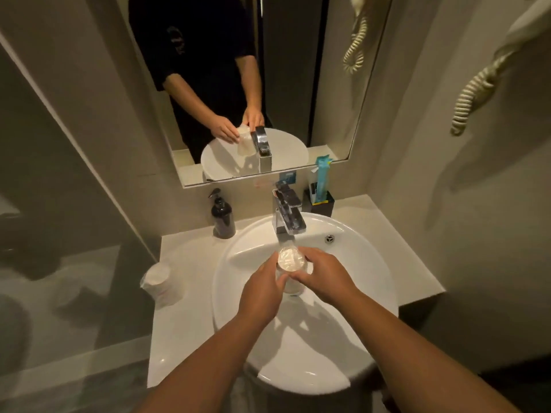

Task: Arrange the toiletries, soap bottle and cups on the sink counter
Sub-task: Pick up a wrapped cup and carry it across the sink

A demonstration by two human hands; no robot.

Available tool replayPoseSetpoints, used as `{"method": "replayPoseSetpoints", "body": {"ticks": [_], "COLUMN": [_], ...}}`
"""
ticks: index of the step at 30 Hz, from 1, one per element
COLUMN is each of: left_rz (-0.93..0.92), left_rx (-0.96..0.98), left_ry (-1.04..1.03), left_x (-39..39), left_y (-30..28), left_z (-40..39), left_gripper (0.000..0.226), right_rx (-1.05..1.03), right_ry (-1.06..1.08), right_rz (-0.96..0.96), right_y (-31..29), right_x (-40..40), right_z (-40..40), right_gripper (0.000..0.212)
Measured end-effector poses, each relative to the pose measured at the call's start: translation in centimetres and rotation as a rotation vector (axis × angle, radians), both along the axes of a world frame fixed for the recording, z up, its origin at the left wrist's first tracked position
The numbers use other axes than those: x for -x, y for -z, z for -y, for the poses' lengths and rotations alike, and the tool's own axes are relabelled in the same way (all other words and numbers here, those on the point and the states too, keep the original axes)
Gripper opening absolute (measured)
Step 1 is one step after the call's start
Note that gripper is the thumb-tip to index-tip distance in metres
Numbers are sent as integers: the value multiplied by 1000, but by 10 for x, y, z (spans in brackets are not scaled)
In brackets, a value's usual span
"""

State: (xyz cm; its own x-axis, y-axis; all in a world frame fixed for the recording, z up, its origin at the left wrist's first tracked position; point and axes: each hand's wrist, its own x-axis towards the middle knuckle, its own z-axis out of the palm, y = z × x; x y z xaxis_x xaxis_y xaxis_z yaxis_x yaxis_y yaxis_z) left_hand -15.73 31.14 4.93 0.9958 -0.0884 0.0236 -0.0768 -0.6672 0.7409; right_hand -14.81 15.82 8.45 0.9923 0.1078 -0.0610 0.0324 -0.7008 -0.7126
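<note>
Over the white sink basin (pixel 351 272), below the faucet (pixel 287 214), both hands are holding one wrapped cup (pixel 290 268): left hand (pixel 262 290) cupping its side, right hand (pixel 323 275) closing around the rim. Judgement: keeping it upright and setting it beside the second wrapped cup (pixel 159 283) on the counter (pixel 396 242) suits.

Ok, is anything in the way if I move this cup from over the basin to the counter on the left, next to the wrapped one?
Nothing visible blocks it. Both hands, left and right, hold the cup over the basin, and the counter between the soap bottle and the wrapped cup looks bare.
</note>
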Motion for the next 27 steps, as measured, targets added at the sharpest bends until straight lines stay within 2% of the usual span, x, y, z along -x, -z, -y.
{"method": "replayPoseSetpoints", "body": {"ticks": [4, 7, 14, 17, 21, 27], "left_rz": [33, 70, 97, 110, 129, 70], "left_rx": [27, 27, 44, 55, 14, 21], "left_ry": [145, 237, 324, 309, 247, 108], "left_x": [-8, -19, -70, -101, -155, -227], "left_y": [-2, -5, -10, -11, -5, 24], "left_z": [46, 80, 152, 176, 205, 231], "left_gripper": [34, 39, 41, 39, 37, 37], "right_rx": [30, 35, 17, -6, 13, 21], "right_ry": [118, 185, 257, 238, 204, 119], "right_rz": [-8, -11, 32, 50, 54, 24], "right_y": [1, -2, -9, -11, 0, 27], "right_x": [9, 9, -29, -62, -126, -215], "right_z": [48, 83, 154, 178, 206, 227], "right_gripper": [56, 55, 54, 49, 55, 54]}}
